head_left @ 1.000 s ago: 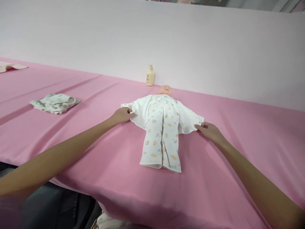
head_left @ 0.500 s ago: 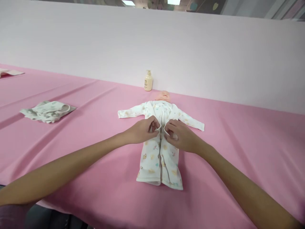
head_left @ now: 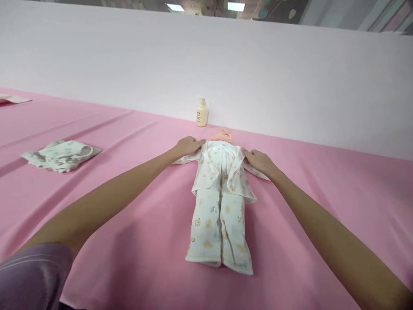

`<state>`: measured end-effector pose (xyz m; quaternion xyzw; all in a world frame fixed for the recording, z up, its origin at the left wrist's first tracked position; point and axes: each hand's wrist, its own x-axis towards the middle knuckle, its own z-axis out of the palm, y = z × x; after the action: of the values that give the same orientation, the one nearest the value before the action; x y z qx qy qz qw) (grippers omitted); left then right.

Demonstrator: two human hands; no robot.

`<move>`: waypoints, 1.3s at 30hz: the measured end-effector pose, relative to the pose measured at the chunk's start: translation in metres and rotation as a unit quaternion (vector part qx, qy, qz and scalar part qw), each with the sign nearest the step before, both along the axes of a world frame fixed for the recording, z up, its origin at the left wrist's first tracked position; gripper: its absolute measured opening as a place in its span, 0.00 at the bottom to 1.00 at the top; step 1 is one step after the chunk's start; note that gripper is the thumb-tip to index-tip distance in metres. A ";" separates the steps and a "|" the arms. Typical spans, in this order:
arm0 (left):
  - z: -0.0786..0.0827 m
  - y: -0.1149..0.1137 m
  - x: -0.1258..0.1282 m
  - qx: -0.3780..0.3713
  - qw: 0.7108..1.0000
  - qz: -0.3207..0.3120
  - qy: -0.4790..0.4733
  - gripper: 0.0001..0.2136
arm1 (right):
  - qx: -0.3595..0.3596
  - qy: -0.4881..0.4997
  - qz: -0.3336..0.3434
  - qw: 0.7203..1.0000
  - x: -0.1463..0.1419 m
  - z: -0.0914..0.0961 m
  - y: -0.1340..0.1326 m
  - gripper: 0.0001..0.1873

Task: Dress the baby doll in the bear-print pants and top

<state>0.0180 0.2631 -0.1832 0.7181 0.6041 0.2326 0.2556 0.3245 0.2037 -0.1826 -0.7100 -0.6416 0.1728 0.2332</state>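
Observation:
A baby doll (head_left: 225, 134) lies on its back, its head toward the wall. It wears a white long-sleeved baby jacket (head_left: 206, 174) with small printed animals, and matching trousers (head_left: 206, 228). The jacket's front hangs apart down the middle, with both flaps over the doll's sides. My left hand (head_left: 189, 146) pinches the jacket near the shoulder on the left. At the opposite shoulder, my right hand (head_left: 258, 161) has its fingers closed on the jacket's edge. Both sleeves lie stretched outward, partly covered by my hands.
A cream pump bottle (head_left: 202, 113) stands behind the doll's head, close to the white wall (head_left: 97, 56). To the left, a crumpled white printed garment (head_left: 63, 155) rests on the pink sheet (head_left: 135, 254). A pale cloth (head_left: 14, 99) lies at the far left.
Both hands have moved up from the doll's middle to its shoulders and farther apart. The jacket flaps now lie spread open, with the trousers showing below.

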 end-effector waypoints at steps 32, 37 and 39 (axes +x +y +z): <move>0.018 0.015 0.043 -0.036 0.994 -0.087 -0.061 0.23 | 0.133 0.146 0.134 0.971 -0.037 -0.011 0.033 0.14; 0.015 0.017 0.053 -0.026 0.953 -0.212 -0.213 0.16 | 0.118 0.137 0.156 0.971 -0.034 -0.014 0.033 0.21; 0.005 0.019 0.051 0.046 0.954 -0.212 -0.208 0.16 | 0.120 0.112 0.168 0.972 -0.032 -0.013 0.033 0.21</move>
<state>0.0690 0.2820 -0.1781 0.7766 0.3596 0.3450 0.3855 0.2927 0.2366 -0.1961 -0.5353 -0.7376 0.2096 0.3542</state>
